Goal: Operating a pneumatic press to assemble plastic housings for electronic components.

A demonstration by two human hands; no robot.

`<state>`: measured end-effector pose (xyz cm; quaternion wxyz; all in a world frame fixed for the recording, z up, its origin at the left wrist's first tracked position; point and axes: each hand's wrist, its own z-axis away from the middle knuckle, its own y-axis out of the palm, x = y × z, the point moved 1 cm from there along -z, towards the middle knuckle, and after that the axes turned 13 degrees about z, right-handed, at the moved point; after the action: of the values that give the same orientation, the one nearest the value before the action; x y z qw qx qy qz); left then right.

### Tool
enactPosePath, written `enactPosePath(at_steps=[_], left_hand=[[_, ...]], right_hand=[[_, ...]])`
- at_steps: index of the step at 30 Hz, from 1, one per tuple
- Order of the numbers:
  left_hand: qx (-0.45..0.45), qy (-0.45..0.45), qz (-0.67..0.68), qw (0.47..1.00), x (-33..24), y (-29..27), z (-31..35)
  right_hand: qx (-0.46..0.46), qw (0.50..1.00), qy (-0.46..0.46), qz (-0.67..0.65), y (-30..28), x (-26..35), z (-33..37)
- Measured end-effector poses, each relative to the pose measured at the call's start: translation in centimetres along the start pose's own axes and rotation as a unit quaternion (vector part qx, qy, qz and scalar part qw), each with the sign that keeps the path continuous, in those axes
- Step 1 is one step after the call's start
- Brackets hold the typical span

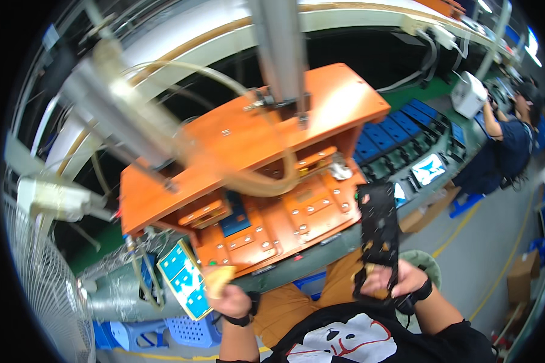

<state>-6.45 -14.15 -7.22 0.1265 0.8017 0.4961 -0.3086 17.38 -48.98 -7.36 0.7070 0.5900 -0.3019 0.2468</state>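
My right hand [399,279] is closed on the lower end of a black slotted plastic frame [378,221], held upright beside the right end of an orange press [321,100]. Between the fingers of my left hand [230,300] is a small pale yellow piece [219,278], blurred, its kind unclear. Just left of that hand lies a yellow-edged sheet with blue patches [184,279]. On the press's orange lower plate [312,202], a blue panel [234,218] sits under the left pressing block, while the right part of the plate holds small raised blocks and metal studs.
Two metal cylinders [278,54] rise above the press, with a looping air hose [266,184] across its front. Blue panels [384,142] stand in rows on the bench at right. A wire guard [45,272] is at far left. Another person [502,142] works at far right.
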Motion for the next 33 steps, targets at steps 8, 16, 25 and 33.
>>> enactPosePath(at_steps=[8, 16, 25, 33], left_hand=[[0.307, -0.109, 0.106, 0.940, -8.2, 1.8, -0.1], [0.305, -0.114, 0.023, 0.945, -6.1, -0.9, -1.9], [0.343, -0.115, -0.076, 0.929, 0.9, -3.2, -9.3], [0.447, -0.127, -0.132, 0.876, 1.0, -3.2, -11.3]], right_hand=[[0.216, 0.963, 0.118, -0.107, 6.4, -4.7, -10.1], [0.223, 0.962, 0.125, -0.100, 8.2, -5.4, -16.0], [0.095, 0.985, 0.078, 0.120, 4.4, -6.6, -15.2], [-0.002, 0.957, 0.102, 0.272, 1.0, -7.3, -10.5]])
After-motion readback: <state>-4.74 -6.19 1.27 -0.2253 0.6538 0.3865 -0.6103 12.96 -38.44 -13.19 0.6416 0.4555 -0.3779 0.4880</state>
